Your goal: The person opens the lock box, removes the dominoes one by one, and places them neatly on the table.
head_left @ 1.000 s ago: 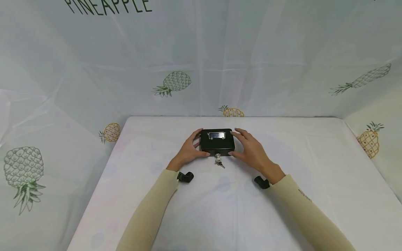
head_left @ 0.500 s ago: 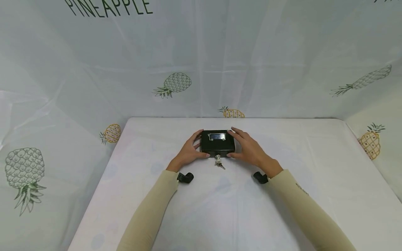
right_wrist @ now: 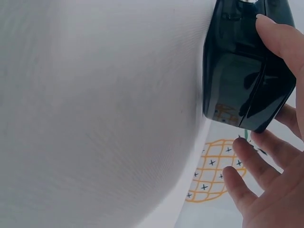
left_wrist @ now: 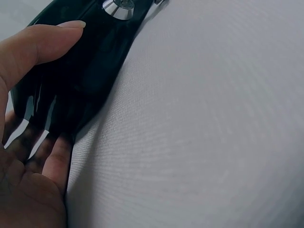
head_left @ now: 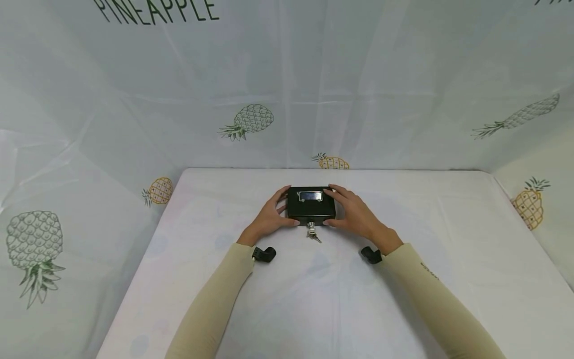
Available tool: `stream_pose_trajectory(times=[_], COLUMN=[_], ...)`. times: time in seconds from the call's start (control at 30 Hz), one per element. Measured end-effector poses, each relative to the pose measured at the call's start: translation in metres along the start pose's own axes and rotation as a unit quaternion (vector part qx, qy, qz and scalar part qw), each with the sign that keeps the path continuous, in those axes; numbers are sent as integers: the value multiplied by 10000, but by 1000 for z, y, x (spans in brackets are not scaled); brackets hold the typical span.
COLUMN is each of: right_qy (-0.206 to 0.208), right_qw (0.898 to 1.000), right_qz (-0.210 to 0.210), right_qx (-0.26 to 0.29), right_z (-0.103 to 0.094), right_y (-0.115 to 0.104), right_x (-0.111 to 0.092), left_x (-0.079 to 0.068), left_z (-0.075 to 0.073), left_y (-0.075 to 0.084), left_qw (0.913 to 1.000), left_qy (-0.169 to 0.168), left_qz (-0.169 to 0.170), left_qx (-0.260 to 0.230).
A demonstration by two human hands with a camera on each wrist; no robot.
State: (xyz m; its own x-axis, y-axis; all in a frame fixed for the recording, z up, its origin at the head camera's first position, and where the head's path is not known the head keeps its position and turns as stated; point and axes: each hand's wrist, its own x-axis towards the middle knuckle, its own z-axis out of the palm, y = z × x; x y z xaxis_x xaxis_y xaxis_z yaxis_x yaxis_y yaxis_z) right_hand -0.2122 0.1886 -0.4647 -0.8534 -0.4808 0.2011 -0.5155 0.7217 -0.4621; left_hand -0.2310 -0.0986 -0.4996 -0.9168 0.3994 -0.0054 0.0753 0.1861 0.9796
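A small black cash box (head_left: 305,209) with a silver handle plate (head_left: 310,196) on its lid lies near the far edge of the table, lid down. From the lock at its front hang keys (head_left: 312,234). My left hand (head_left: 268,217) grips the box's left end, thumb on the front and fingers along the side. At the right end, my right hand (head_left: 357,215) holds the box between its thumb on the front and fingers at the far corner. The right wrist view shows some of the right fingers spread off the box (right_wrist: 235,78). The left wrist view shows the silver lock (left_wrist: 118,9) beyond the left thumb.
A white cloth covers the table (head_left: 287,299). Behind it and at both sides hangs a pale curtain (head_left: 381,75) with printed pineapples. Each wrist carries a small black camera, the left camera (head_left: 265,254) and the right camera (head_left: 371,255).
My right hand has shifted slightly left, closer in on the box's right end, and its upper fingers have settled at the far corner. The left hand and the box look still.
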Motion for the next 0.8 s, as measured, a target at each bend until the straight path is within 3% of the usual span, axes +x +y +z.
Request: stream_pose_trajectory(times=[0.3,0.8], right_qy=[-88,-148], right_qw=[9999,9994], right_qz=[129,146], right_qx=[68,-275], right_z=[-3,-10], right_y=[1,0], right_x=[4,9], left_x=[-1,0], left_z=[-1,-2], left_y=[1,2], left_qw=[10000,9999], left_qy=[-17,-83], left_qz=[-57,-90], left_qx=[-37,1])
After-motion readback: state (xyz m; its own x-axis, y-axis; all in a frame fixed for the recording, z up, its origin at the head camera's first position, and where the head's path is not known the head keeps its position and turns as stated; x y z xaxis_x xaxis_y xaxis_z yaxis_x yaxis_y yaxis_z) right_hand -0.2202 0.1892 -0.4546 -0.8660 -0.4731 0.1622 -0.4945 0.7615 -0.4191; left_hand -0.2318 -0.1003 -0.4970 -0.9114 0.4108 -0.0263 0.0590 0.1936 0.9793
